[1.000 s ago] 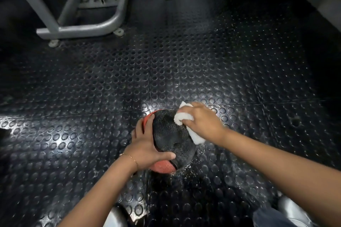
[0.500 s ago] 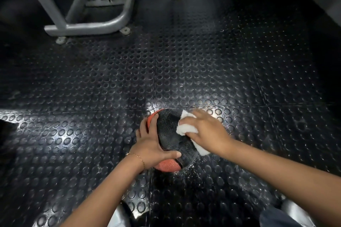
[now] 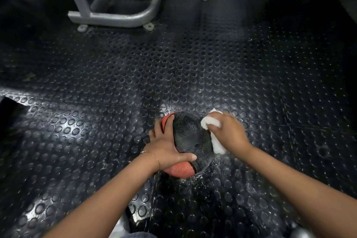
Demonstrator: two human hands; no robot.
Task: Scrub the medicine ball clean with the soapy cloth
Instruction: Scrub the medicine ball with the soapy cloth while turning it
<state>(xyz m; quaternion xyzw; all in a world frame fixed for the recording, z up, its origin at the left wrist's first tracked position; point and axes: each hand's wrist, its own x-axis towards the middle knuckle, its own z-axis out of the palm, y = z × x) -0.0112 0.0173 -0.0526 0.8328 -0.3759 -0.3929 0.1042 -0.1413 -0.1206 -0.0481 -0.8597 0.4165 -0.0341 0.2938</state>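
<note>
Pebbled black-orange medicine ball (image 3: pixel 190 135), left hand (image 3: pixel 166 146) gripping it, right hand (image 3: pixel 229 133) clutching white cloth (image 3: pixel 210 121)

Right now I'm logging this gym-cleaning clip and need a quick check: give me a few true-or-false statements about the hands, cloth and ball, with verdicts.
1. The right hand grips a white cloth against the medicine ball. True.
2. The left hand lies flat on the floor. False: it holds the ball's left side, with the thumb across the near side.
3. The ball is entirely black. False: it has black and orange panels.
4. The ball sits on a studded floor. True.
5. A grey metal frame stands beyond the ball. True.
</note>
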